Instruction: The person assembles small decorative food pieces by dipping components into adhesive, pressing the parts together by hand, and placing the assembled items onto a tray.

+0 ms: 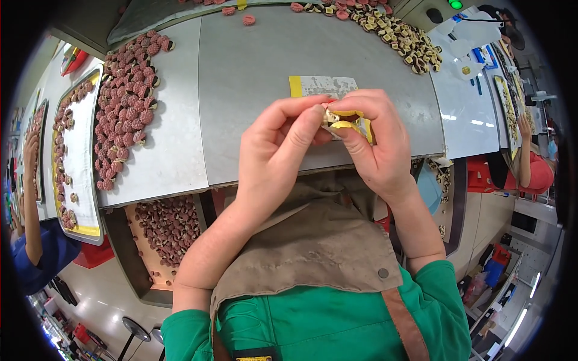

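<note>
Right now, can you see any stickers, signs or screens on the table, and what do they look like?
Tape label: stuck flat on the grey table just beyond both hands, a long strip, yellow at its left end, worn white along the rest.
Green light: top edge, right of the middle, small, round, glowing.
Sheets: on the far right bench, long pale strips; too small to tell more.

Grey metal workbench (253, 72) — reddish coil parts (123, 102) heaped left, yellow-taped parts (397, 36) far right, label strip (319, 85).
</note>
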`<state>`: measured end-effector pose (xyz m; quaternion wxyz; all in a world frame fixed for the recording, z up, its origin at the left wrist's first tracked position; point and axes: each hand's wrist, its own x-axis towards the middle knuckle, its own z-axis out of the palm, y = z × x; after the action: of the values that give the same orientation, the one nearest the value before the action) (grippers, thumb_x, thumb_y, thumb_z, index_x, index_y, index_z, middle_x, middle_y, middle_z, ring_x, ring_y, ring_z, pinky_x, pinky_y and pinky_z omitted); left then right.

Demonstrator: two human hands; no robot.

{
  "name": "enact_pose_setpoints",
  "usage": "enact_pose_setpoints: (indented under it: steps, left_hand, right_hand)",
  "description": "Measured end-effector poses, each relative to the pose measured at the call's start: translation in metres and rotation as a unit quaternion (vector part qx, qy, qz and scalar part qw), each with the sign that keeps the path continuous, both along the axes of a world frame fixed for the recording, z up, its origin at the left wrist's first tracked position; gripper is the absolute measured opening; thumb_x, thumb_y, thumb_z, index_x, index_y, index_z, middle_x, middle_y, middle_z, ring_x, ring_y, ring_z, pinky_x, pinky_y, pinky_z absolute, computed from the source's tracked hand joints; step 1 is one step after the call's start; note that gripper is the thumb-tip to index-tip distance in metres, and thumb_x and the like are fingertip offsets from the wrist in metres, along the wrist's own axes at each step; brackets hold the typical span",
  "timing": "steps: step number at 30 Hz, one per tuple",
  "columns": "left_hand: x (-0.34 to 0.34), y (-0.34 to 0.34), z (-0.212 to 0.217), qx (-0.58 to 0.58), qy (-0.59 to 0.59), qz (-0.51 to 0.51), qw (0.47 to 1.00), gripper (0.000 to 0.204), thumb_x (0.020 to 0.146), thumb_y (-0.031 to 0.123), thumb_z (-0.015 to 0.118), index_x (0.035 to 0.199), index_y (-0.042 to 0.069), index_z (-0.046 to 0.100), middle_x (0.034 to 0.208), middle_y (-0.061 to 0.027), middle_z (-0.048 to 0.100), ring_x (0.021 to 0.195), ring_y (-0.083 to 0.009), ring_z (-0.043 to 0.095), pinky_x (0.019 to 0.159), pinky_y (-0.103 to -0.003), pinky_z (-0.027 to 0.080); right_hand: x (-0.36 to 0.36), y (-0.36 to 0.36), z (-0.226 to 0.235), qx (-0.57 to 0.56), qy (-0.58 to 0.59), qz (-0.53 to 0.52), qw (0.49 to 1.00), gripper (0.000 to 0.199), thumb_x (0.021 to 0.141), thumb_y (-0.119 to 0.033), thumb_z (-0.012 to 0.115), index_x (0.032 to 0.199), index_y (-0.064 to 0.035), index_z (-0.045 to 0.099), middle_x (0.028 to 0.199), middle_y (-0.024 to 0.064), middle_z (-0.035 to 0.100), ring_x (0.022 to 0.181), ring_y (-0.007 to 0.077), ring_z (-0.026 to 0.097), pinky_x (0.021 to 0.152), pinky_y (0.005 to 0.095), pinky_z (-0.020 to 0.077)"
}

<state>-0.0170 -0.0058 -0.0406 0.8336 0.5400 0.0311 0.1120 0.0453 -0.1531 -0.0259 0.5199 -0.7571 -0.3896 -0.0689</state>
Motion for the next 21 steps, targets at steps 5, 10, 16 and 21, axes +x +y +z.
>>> enact_pose_setpoints:
  steps: [5, 10, 16, 21]
  left_hand:
    - [0.007, 0.012, 0.001, -0.038, 0.062, -0.097, 0.993, 0.024, 0.095, 0.019, 0.055, 0.105, -0.002, 0.06, 0.09, -0.0038, 0.064, 0.079, -0.0069, 0.059, 0.07, -0.021, 0.049]
    - [0.002, -0.001, 0.001, 0.004, 0.035, -0.039, 0.999, 0.021, 0.093, 0.016, 0.058, 0.104, -0.002, 0.06, 0.092, -0.0041, 0.064, 0.08, -0.0063, 0.059, 0.07, -0.02, 0.049]
    - [0.004, 0.004, 0.004, 0.002, 0.043, -0.049, 0.998, 0.02, 0.091, 0.009, 0.059, 0.107, -0.003, 0.057, 0.095, -0.0058, 0.063, 0.082, -0.0061, 0.059, 0.07, -0.02, 0.049]
    - [0.004, 0.004, 0.006, -0.013, 0.046, -0.086, 0.995, 0.036, 0.089, 0.006, 0.06, 0.121, -0.001, 0.046, 0.091, -0.0046, 0.06, 0.08, -0.0065, 0.058, 0.072, -0.02, 0.049]
  right_hand:
    - [0.002, -0.002, 0.003, -0.035, -0.071, -0.005, 0.997, 0.021, 0.086, -0.013, 0.064, 0.103, -0.0045, 0.057, 0.098, 0.0093, 0.058, 0.088, 0.0222, 0.058, 0.077, 0.0304, 0.0472]
    - [0.003, -0.002, -0.003, -0.064, -0.151, -0.021, 0.986, 0.023, 0.084, -0.014, 0.066, 0.103, -0.0041, 0.057, 0.098, 0.0093, 0.057, 0.088, 0.0222, 0.057, 0.077, 0.0306, 0.0473]
    - [-0.003, -0.005, -0.011, -0.016, -0.041, 0.0, 0.999, 0.034, 0.08, -0.014, 0.071, 0.108, -0.0045, 0.055, 0.101, 0.0095, 0.056, 0.092, 0.0201, 0.056, 0.076, 0.0308, 0.0488]
    - [0.007, 0.0, 0.006, -0.044, -0.068, 0.026, 0.996, 0.037, 0.072, -0.015, 0.077, 0.102, -0.0054, 0.059, 0.095, 0.0079, 0.056, 0.087, 0.0199, 0.058, 0.073, 0.0305, 0.0503]
